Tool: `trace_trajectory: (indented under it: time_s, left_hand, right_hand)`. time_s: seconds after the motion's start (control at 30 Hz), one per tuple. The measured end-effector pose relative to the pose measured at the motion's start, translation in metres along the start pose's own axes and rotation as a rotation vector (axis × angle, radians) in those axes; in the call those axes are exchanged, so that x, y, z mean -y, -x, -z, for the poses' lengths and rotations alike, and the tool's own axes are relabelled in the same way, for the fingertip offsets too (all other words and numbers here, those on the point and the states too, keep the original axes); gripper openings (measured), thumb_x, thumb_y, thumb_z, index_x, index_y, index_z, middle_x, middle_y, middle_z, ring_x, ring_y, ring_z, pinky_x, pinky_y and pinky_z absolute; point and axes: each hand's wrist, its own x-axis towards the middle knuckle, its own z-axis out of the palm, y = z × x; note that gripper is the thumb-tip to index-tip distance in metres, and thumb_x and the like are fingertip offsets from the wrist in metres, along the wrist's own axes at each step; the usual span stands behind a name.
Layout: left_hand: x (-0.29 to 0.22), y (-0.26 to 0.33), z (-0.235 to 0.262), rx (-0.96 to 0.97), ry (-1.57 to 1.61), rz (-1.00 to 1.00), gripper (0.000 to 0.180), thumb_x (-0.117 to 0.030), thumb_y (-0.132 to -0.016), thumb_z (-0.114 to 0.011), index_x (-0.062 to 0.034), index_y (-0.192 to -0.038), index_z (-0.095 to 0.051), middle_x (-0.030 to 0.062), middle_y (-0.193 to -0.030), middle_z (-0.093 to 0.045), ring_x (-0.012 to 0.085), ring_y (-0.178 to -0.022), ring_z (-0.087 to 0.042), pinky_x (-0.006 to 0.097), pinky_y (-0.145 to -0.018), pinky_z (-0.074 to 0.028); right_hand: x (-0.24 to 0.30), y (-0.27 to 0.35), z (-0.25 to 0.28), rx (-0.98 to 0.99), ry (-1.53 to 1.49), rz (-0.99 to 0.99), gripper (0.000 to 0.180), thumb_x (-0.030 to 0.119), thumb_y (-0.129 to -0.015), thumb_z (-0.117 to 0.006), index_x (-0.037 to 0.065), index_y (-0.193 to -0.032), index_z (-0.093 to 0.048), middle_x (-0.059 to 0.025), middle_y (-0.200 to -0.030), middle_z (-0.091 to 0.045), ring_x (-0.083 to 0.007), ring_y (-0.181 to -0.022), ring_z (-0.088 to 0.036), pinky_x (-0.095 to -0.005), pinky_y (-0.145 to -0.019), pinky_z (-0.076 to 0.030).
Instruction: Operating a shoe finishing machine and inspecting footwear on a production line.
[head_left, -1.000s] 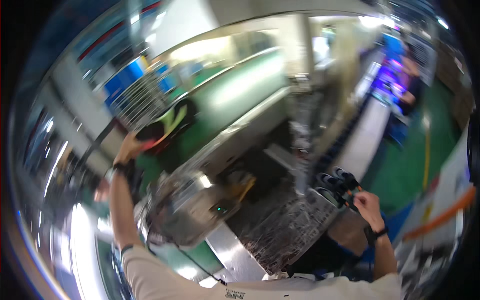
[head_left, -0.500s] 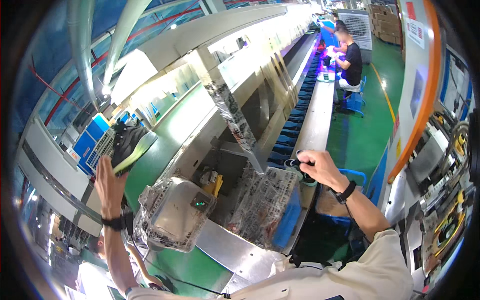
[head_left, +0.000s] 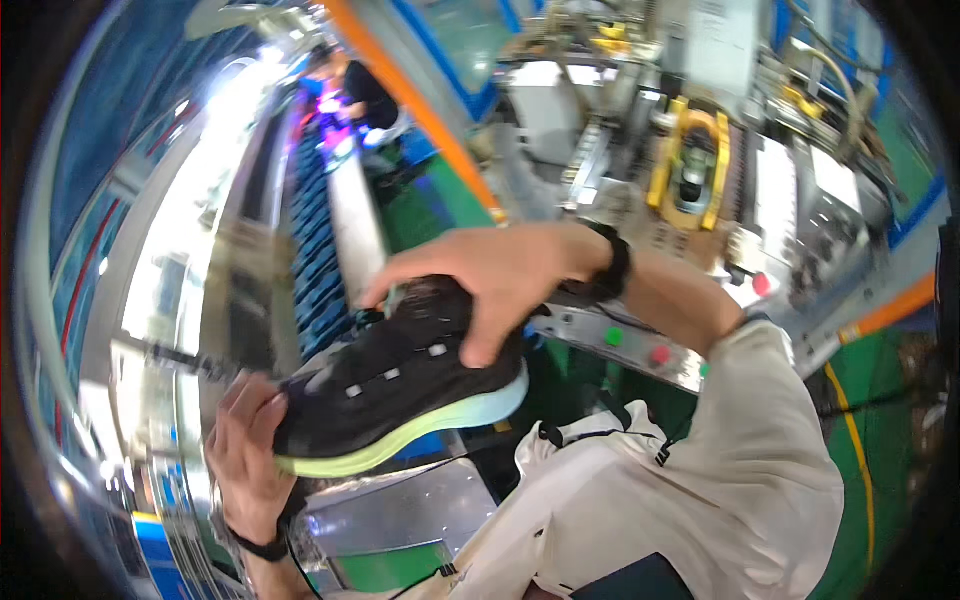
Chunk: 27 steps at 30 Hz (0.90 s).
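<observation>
A black sneaker with a sole fading from yellow-green to pale blue is held sideways in front of me. My left hand wraps its fingers round the toe end. Over the heel end lies my right hand, with its thumb pressed on the near side of the upper and its fingers reaching across to the collar. The shoe's opening is mostly hidden under that hand.
To the right stands a machine with a yellow-sided shoe-shaped fixture and a front panel with red and green buttons. A blue-black conveyor belt runs away at left, with a seated person beside it. An orange-edged frame stands between.
My view has swung right toward the machine. The sneaker, at far left before in my left hand, is now in front of me, and my right hand has come onto its heel end.
</observation>
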Motion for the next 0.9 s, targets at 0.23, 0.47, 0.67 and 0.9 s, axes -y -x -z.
trace_trajectory:
  time_s: [0.23, 0.47, 0.67, 0.9]
  left_hand:
    - [-0.08, -0.225, -0.134, 0.129, 0.488, -0.573, 0.051, -0.009, -0.069, -0.071, -0.0021, -0.117, -0.056, 0.0166, -0.121, -0.057, 0.0355, -0.12, -0.054, 0.053, -0.112, -0.034]
    - [-0.227, -0.353, -0.348, 0.447, 1.767, 0.311, 0.046, -0.032, -0.086, -0.072, 0.0002, -0.118, -0.064, 0.0069, -0.106, -0.069, 0.0143, -0.091, -0.065, 0.03, -0.081, -0.053]
    - [-0.316, -0.436, -0.458, 0.335, 1.192, 0.35, 0.059, -0.04, -0.07, -0.077, 0.0079, -0.101, -0.062, 0.0283, -0.102, -0.067, 0.0401, -0.097, -0.066, 0.045, -0.083, -0.053]
    - [-0.33, -0.454, -0.491, 0.283, 1.267, 0.568, 0.029, -0.015, -0.069, -0.066, 0.0046, -0.091, -0.067, 0.0286, -0.093, -0.068, 0.0444, -0.09, -0.066, 0.048, -0.082, -0.053]
  right_hand:
    - [0.085, 0.244, -0.072, -0.973, -0.057, -0.621, 0.067, 0.005, -0.058, -0.075, 0.003, -0.122, -0.059, -0.0068, -0.11, -0.065, -0.0158, -0.1, -0.061, -0.0306, -0.092, -0.048]
    - [0.14, 0.351, -0.111, -1.909, 0.35, -0.786, 0.061, 0.004, -0.064, -0.065, 0.001, -0.124, -0.058, -0.0071, -0.111, -0.062, -0.0133, -0.095, -0.06, -0.0258, -0.085, -0.048]
    - [0.151, 0.358, -0.085, -2.242, 0.666, -0.87, 0.051, 0.004, -0.073, -0.064, -0.003, -0.123, -0.06, -0.0078, -0.112, -0.06, -0.0151, -0.096, -0.057, -0.0266, -0.089, -0.046]
    - [0.141, 0.362, -0.021, -2.16, 0.959, -1.06, 0.045, 0.006, -0.073, -0.067, -0.004, -0.117, -0.063, -0.008, -0.109, -0.064, -0.0148, -0.093, -0.059, -0.0264, -0.087, -0.046]
